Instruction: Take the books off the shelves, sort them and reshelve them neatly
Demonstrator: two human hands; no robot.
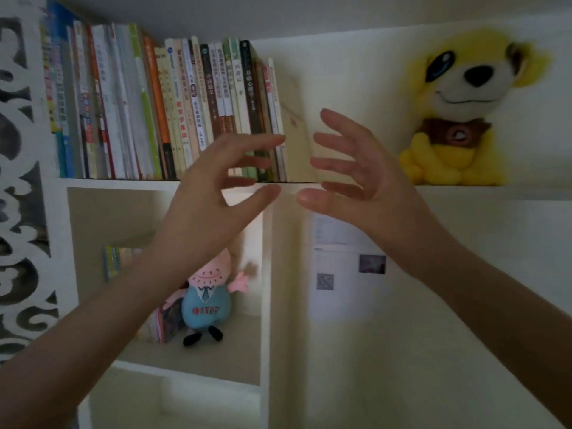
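Hidden: the left hand (210, 205) covers the lower spines at the right end of the row of books (170, 113). The left forearm crosses the lower compartment and hides part of the pink plush figure (207, 301) and the small stack of books (158, 323) beside it.
Cut off: the carved white screen (21, 181) overlaps the left end of the row, and both forearms run out of the bottom of the view.
Hard to tell: whether any fingertip touches a spine. The whole view is dim and soft.
Writing: the spines carry Chinese characters printed vertically, mostly too blurred to read. The plush figure's blue body bears yellow characters I cannot make out. The sheet of paper (343, 267) on the panel below the shelf shows a QR code, a small dark photo and faint lines of text.
Books: a tight upright row on the upper shelf (123, 182). It has tall white, blue and green spines on the left and shorter cream, orange and dark brown ones toward the right. A pale beige book (297, 119) stands at the right end, its front cover turned into view. A few thin books (114, 261) lean in the lower compartment.
Left hand: released, fingers spread and slightly bent, holding nothing, in front of the row's right end.
Right hand (356, 181): released, fingers splayed, palm facing left, holding nothing, just in front of the beige book.
Yellow plush toy (458, 113): sits on the same shelf, well right of the books.
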